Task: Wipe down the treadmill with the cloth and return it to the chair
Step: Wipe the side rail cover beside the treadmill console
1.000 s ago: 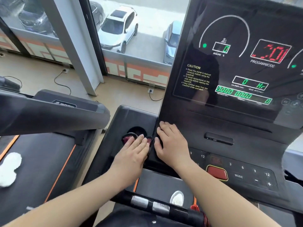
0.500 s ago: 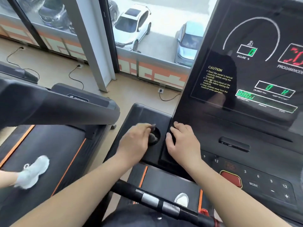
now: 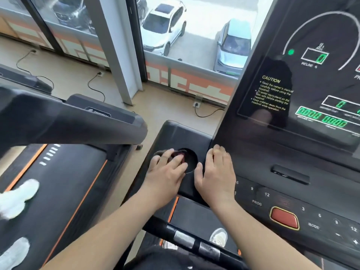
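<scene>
The black treadmill console [image 3: 292, 152] fills the right side, its display lit with green digits. Left of it is a side tray with a round cup holder [image 3: 191, 162]. My left hand [image 3: 167, 170] lies over the cup holder's left rim, fingers pressing a small dark red cloth [image 3: 180, 153] that shows only between and beyond my fingertips. My right hand [image 3: 216, 172] rests flat on the console's left edge beside the cup holder, fingers slightly apart and holding nothing.
A black handlebar with silver sensor plates [image 3: 194, 242] crosses below my arms. A red stop button [image 3: 284, 218] sits on the keypad. On the neighbouring treadmill [image 3: 68, 182] at left, another person's white shoes [image 3: 17, 195] are on the belt. Cables [image 3: 95, 84] trail on the floor by the window.
My left hand has gone from curled into the cup holder to spread across its left rim on the cloth. My right hand stays put. The shoes on the neighbouring belt have moved.
</scene>
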A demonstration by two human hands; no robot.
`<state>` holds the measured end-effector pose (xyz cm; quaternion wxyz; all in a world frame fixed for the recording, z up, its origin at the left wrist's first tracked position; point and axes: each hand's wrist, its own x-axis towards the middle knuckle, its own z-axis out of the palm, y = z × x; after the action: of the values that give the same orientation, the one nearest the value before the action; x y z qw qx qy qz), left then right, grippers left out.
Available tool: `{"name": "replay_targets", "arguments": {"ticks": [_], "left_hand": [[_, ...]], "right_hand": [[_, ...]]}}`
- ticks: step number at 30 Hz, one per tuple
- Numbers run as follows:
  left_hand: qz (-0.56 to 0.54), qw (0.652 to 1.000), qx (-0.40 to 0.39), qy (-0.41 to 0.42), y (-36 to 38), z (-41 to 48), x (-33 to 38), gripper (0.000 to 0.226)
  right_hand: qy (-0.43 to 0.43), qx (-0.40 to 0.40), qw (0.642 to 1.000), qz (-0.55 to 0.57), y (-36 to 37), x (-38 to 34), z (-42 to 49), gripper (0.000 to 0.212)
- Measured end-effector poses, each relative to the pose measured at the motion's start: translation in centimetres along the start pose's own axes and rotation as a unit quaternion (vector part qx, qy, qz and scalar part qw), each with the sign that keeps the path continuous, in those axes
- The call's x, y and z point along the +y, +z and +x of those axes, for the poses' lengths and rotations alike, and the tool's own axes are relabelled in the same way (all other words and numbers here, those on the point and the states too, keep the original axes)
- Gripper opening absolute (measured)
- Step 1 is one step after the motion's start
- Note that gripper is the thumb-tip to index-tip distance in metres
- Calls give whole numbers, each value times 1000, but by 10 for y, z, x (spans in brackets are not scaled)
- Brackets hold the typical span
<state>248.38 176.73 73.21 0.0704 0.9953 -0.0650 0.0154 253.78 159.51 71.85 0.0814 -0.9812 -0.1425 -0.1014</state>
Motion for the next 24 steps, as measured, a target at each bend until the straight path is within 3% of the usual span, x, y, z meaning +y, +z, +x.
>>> {"name": "replay_targets", "arguments": {"ticks": [6, 8, 12, 18, 24], "left_hand": [[-51, 996, -59, 32, -1, -3, -29, 53], [-39, 995, -94, 15, -5, 22, -41, 64], [-6, 993, -115, -35, -4, 67, -48, 62], [4, 985, -172, 0, 1, -10, 8, 71], [-35, 991, -118, -56, 0, 51, -15, 59]], "right_hand": [[-23, -1, 1000, -9, -2, 5, 0, 58], [-24, -4, 1000, -13, -3, 5, 0, 59], [-22, -26, 999, -23, -5, 4, 2, 62], [-41, -22, 999, -22, -6, 12, 2, 62], [-41, -4, 999, -18, -4, 11, 1, 61]]}}
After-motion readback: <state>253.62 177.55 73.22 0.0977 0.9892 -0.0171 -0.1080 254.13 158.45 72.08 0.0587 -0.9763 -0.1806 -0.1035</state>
